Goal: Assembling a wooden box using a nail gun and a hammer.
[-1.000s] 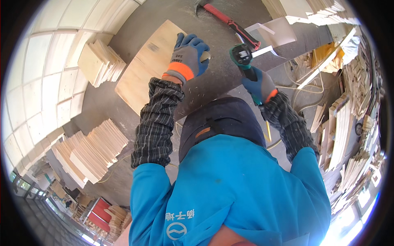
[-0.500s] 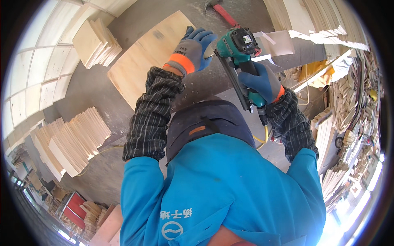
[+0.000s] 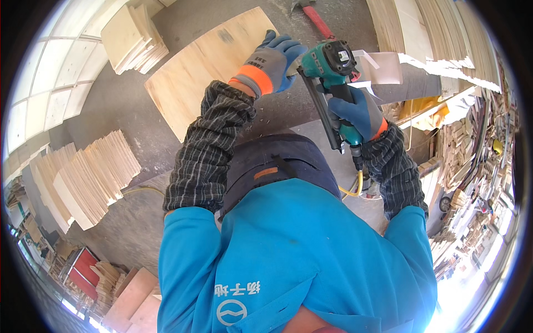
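Note:
My left hand [image 3: 270,64], in a grey and blue glove with an orange cuff, is at the right end of a plywood panel [image 3: 206,61]. A pale piece, seemingly wood [image 3: 293,67], shows between its thumb and fingers; most of that piece is hidden. My right hand [image 3: 355,111], gloved alike, is wrapped round the black handle of a teal and black nail gun [image 3: 326,65]. The gun's nose is close beside the pale piece; I cannot tell whether they touch. A yellow air hose [image 3: 358,186] runs from the handle's lower end.
A red-handled hammer [image 3: 317,22] lies on the grey worktable [image 3: 183,22] beyond the gun. Plywood stacks [image 3: 133,39] stand far left, with more stacked sheets [image 3: 97,175] nearer. Long boards [image 3: 427,33] are piled far right. Loose wood scraps [image 3: 463,144] crowd the right side.
Both hands, the nail gun and the panel appear slightly shifted to the right, as do the hammer and boards around them. Both grips look the same.

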`<state>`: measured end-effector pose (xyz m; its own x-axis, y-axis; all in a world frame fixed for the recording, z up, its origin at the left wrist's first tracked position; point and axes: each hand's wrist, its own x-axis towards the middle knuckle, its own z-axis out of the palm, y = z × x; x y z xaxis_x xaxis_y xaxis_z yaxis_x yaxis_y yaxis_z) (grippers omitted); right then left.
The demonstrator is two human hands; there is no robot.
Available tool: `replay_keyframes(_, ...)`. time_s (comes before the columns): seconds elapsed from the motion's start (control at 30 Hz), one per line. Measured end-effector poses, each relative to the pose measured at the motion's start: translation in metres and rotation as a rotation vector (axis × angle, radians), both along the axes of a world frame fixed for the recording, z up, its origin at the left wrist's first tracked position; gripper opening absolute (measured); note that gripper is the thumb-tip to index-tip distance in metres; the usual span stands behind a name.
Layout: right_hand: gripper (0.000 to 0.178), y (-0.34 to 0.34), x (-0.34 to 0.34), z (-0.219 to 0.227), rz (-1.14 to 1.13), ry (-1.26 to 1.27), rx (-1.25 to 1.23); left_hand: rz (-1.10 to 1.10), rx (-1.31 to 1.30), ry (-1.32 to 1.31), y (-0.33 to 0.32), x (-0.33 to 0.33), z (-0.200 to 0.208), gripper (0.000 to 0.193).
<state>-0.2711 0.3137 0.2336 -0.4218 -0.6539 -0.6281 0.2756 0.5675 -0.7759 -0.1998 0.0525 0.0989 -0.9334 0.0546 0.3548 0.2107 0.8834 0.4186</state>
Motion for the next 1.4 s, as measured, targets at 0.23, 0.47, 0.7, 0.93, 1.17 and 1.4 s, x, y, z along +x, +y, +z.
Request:
replay_keyframes(0.23,0.042,-0.005,0.003,0.005,-0.032,0.023,0.0,-0.014,0.009,-0.024,-0.001,0.0,0.001,0.07)
replay_keyframes(0.47,0.03,0.007,0.014,0.03,-0.131,0.061,-0.058,-0.004,0.017,-0.065,-0.002,0.003,-0.002,0.075)
replay_keyframes(0.7,0.024,0.018,0.027,0.035,-0.175,0.054,-0.038,0.045,-0.012,-0.145,-0.006,0.051,0.037,0.104)
replay_keyframes(0.93,0.023,0.006,0.038,0.027,-0.108,0.037,-0.052,0.354,-0.062,-0.261,-0.027,0.158,0.036,0.09)
replay_keyframes(1.17,0.038,-0.012,0.044,0.005,-0.042,0.034,-0.039,0.433,-0.061,-0.158,-0.018,0.164,0.019,0.065)
replay_keyframes(1.4,0.027,-0.025,0.051,0.009,-0.042,0.067,-0.019,0.434,-0.042,-0.159,-0.016,0.164,0.02,0.065)
